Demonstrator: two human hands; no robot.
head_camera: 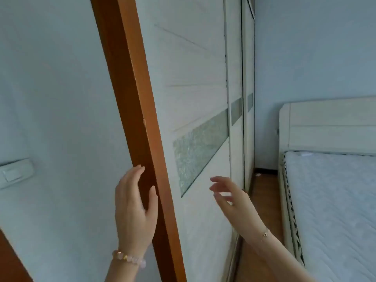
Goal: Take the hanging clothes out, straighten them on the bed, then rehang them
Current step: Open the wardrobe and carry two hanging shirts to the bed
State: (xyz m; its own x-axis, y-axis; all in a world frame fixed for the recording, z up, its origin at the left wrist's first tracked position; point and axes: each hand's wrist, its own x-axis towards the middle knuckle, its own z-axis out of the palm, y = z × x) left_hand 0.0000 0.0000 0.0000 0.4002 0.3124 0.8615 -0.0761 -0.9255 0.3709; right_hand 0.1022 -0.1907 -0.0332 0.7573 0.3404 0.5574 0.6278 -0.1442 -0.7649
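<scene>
Two bare hands are raised before a closed wardrobe (193, 78). At 9 o'clock a wall switch (15, 173) sits on the pale wall. The left hand (133, 208), a bead bracelet (129, 259) on its wrist, rests on a brown wooden upright (130, 88) that slants from 11 to 6 o'clock. Its fingers lie straight along the wood, with the thumb spread on the near face.

The wardrobe's sliding doors are drawn across, each crossed by a frosted band (200, 147), so whatever hangs inside is hidden. The right hand (234, 198), wearing a chain bracelet (264, 234), is near the door at 5 o'clock with its fingers spread and holding nothing. It is blurred, so contact is unclear.

At 3 to 4 o'clock lies the bed (284, 200), its long axis running from the headboard (329, 123) towards 5 o'clock, with a bare quilted mattress (335, 200) on it.
</scene>
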